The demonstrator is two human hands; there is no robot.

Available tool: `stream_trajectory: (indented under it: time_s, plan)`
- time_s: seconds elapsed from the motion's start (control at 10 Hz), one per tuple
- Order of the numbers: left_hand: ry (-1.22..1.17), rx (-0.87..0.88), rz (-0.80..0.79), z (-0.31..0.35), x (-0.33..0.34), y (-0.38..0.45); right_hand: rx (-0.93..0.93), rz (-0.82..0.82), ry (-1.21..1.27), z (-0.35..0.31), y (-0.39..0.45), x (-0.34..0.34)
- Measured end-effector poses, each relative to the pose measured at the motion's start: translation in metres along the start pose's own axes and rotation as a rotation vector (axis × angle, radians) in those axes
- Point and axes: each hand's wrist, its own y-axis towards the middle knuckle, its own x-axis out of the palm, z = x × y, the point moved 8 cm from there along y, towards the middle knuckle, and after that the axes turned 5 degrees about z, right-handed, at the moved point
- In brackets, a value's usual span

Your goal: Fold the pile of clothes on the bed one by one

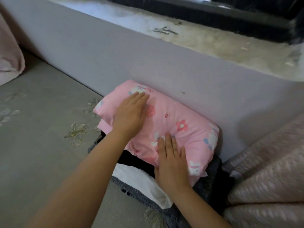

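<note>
Both hands, left hand [130, 112] and right hand [171, 163], press flat and open-fingered on the folded pink garment [177, 119] against the wall [115, 63]; soft, light, it seems best lifted from underneath its edges.

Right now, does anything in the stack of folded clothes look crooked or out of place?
Mostly tidy. Both hands, left hand and right hand, press flat on the pink folded garment on top. Beneath it, a white garment sticks out toward the near side, past the pink one's edge, so the stack is not aligned.
</note>
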Motion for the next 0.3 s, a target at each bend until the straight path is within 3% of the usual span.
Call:
stream_trajectory:
  time_s: [0.1,0.2,0.3]
  plan:
    - [0.069,-0.116,-0.090,0.003,0.039,0.009,-0.029,-0.047,0.056,0.007,-0.002,0.004]
    - [0.091,-0.171,-0.068,0.001,0.058,-0.002,-0.085,-0.093,0.274,0.015,-0.008,0.005]
    - [0.145,-0.152,-0.026,0.000,0.061,-0.005,0.107,-0.060,0.663,0.043,-0.004,-0.014]
